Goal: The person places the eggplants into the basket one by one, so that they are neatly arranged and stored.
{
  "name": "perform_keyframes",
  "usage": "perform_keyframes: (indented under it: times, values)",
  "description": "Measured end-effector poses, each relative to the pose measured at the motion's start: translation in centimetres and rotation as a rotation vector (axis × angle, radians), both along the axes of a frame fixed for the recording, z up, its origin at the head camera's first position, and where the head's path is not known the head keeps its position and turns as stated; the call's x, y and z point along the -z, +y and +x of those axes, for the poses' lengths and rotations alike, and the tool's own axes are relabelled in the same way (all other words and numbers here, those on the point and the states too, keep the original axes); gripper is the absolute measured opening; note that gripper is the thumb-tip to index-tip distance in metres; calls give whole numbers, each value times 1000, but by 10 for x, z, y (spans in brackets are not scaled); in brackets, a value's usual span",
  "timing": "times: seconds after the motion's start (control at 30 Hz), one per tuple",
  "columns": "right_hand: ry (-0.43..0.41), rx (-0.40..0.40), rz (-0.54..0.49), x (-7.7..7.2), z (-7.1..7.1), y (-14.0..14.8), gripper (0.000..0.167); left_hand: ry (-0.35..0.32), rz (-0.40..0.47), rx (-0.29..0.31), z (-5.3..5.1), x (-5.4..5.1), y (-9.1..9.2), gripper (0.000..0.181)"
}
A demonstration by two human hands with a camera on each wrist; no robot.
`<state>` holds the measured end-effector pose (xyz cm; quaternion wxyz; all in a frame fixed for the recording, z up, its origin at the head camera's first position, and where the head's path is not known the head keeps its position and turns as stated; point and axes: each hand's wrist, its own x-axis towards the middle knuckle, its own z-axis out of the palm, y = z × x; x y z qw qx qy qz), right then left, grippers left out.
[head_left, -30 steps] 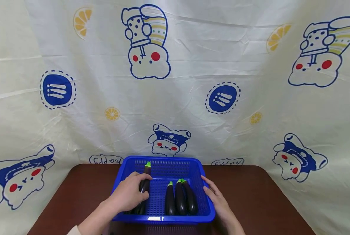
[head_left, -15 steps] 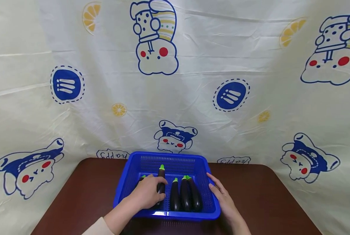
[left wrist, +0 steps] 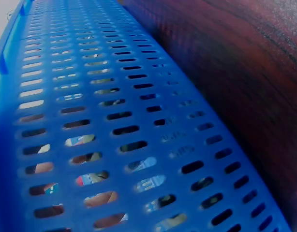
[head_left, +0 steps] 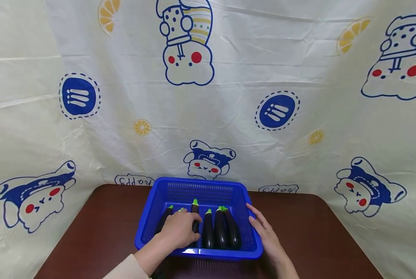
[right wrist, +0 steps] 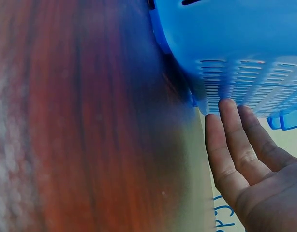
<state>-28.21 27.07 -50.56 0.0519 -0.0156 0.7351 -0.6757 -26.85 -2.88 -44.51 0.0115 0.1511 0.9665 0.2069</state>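
Note:
A blue plastic basket (head_left: 199, 252) with slotted walls holds several dark eggplants with green stem ends. Inside it, my left hand (head_left: 181, 229) grips one eggplant (head_left: 195, 209), its thumb and fingers round the body and its lower part mostly hidden. Just right of that hand, three eggplants (head_left: 220, 230) lie side by side. Another eggplant (head_left: 164, 219) lies at the left, partly covered by the hand, and a green tip (head_left: 182, 209) peeks out behind the knuckles. My right hand (head_left: 268, 236) rests against the basket's right side; its straight fingers (right wrist: 229, 121) touch the outer wall.
The basket stands on a dark brown table (head_left: 103, 221), near its back edge. A white printed cloth (head_left: 235, 108) hangs behind. Only the slotted basket wall (left wrist: 114, 116) and the tabletop show in the left wrist view.
My left hand has moved right with the eggplant, bringing it closer to the three others. Eggplants at the left have come into sight. The right hand stays at the basket's side.

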Motion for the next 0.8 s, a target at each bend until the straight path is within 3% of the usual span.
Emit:
perform_keyframes:
  times: [0.27, 0.8]
  values:
    - [6, -17, 15, -2, -2, 1, 50, 17, -99, 12, -5, 5, 3, 38]
    - [9, -27, -1, 0, 1, 1, 49, 10, -191, 47, -7, 14, 5, 43]
